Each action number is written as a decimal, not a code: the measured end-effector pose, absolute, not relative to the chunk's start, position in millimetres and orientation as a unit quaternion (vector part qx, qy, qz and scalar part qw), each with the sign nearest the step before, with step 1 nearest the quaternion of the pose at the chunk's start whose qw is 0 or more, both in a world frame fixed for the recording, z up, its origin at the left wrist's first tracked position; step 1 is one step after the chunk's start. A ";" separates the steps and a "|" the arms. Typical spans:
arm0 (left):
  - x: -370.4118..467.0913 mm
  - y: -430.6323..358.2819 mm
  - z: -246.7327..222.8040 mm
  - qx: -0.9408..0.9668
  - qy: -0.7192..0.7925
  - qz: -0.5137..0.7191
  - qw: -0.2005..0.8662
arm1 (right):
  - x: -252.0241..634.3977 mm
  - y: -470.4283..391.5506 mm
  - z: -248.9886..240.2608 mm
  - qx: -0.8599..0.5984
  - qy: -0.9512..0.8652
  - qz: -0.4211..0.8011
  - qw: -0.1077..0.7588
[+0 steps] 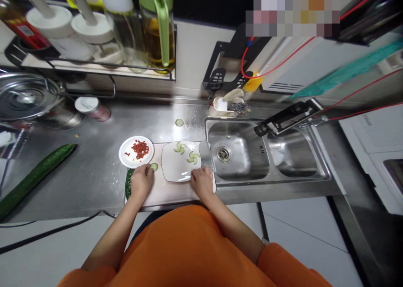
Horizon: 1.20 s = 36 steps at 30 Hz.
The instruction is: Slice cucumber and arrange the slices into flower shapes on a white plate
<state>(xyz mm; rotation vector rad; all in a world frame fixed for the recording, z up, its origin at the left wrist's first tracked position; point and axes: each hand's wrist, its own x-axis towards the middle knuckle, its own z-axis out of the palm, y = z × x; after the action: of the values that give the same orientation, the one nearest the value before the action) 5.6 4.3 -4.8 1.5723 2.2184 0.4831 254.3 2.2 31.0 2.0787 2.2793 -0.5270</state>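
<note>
My left hand [142,181] is closed over the left part of the pale cutting board [157,192], its fingertips on a round cucumber slice [154,167]. A dark green cucumber piece [128,183] lies just left of that hand, partly covered by it. My right hand [202,181] has its fingers drawn together at the lower right rim of a white squarish plate [171,169]; what they hold, if anything, is hidden. On the plate, thin cucumber slices form two pinwheels, an upper one [180,147] and a lower one [193,157]. A wide knife blade [206,154] lies beside the plate, above my right hand.
A white dish [124,156] with chopped red bits stands behind my left hand. Another cucumber slice [179,122] lies on the steel counter [103,156]. A whole cucumber [37,177] is at far left. The double sink [242,169] adjoins on the right; an oil bottle [154,39] stands on the rack.
</note>
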 end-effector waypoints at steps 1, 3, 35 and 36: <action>5.8 4.1 -3.5 0.552 0.790 0.180 0.195 | 253.9 2.3 31.4 0.663 0.728 -0.171 0.001; 5.7 4.0 0.0 0.540 0.791 0.195 0.214 | 252.4 2.7 32.0 0.661 0.727 -0.184 -0.013; 69.9 37.4 27.0 0.155 0.606 0.211 0.751 | 242.1 33.4 39.3 0.515 0.769 -0.311 -0.217; 69.7 38.2 27.2 0.144 0.598 0.220 0.758 | 242.6 33.2 38.9 0.513 0.768 -0.316 -0.218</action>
<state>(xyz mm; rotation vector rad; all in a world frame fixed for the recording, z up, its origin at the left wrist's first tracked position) 69.7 38.2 27.2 0.3142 1.3022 0.4789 242.6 33.2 38.9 1.8808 2.8168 -1.1607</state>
